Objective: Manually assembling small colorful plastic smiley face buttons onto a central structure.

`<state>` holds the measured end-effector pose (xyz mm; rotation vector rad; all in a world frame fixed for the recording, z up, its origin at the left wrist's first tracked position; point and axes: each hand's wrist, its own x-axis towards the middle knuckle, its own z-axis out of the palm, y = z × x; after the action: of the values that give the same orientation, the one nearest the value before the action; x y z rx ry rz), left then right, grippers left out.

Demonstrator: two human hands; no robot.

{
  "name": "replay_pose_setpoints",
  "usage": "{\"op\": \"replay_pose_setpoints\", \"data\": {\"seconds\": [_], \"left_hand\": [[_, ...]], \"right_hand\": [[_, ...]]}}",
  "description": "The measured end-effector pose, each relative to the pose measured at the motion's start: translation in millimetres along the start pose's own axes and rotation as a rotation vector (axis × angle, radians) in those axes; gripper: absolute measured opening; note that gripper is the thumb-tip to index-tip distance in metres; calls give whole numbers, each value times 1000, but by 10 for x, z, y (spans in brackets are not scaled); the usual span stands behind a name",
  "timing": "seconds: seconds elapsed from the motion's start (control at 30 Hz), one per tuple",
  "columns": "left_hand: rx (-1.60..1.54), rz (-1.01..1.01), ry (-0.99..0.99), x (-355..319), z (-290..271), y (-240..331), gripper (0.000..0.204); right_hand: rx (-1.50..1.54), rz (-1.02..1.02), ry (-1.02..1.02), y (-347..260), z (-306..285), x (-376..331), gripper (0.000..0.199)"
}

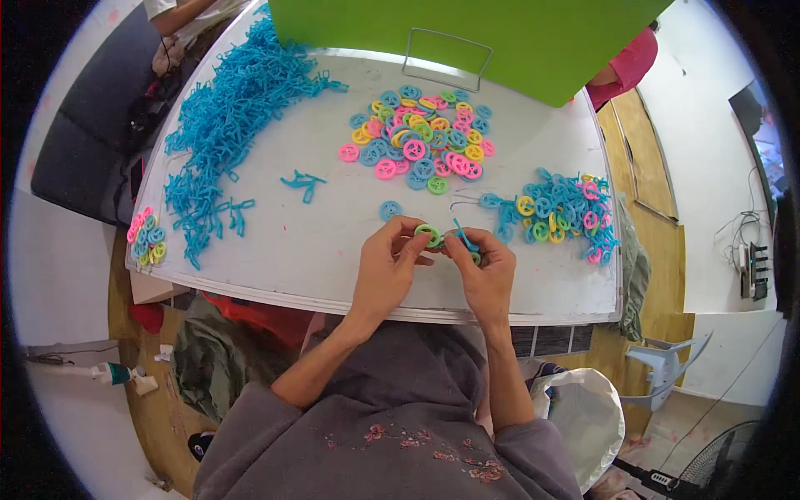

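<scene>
Green wheel pinched in left hand; right hand clamped on blue clip, just beside; mixed wheel pile, far side.

- A bright green panel stands across the far side of the table, its upper part cut off by the view.
- A person in a red top is partly visible beyond the panel's right end.
- A dark padded seat fills the upper left.
- Olive-green cloth sits below the table's left part, beside something red.
- An open white bag stands at the lower right.
- Near it are a pale plastic chair and a dark-caged fan.
- A screen hangs on the white right-hand wall.
</scene>
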<state>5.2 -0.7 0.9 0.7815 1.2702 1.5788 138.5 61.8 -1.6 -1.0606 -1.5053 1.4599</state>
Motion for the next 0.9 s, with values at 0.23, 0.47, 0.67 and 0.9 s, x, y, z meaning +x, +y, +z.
{"op": "replay_pose_setpoints", "data": {"seconds": [0.23,0.47,0.67,0.9], "left_hand": [[110,31,41,77,-2,-10,3],[342,227,116,61,56,49,16],[301,237,54,91,-30,-32,29],[112,130,138,83,8,-52,18]], "right_hand": [[48,38,-53,10,45,19,17],[132,112,-110,-106,34,58,21],[-323,-192,-103,-112,29,70,19],[-405,-284,-33,-46,82,95,14]]}}
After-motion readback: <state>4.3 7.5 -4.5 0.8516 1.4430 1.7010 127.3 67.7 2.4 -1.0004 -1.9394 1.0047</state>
